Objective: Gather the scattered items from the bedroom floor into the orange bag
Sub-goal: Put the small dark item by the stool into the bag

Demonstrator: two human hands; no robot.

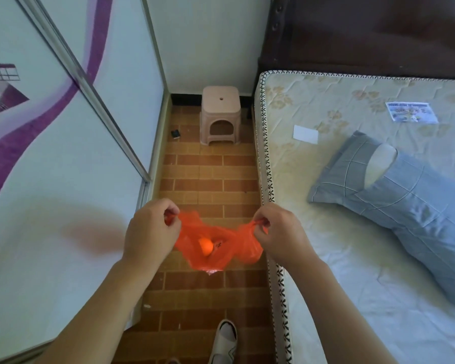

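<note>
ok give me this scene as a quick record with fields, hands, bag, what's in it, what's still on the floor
left hand: left hand pinches one handle of the orange bag
right hand: right hand pinches the other handle
bag: held open between the hands, above the brick-patterned floor
inside bag: an orange ball; something small and dark beside it, too unclear to name
still on floor: small dark item near the wardrobe, left of the pink stool
right side: bed with a blue pillow
</note>
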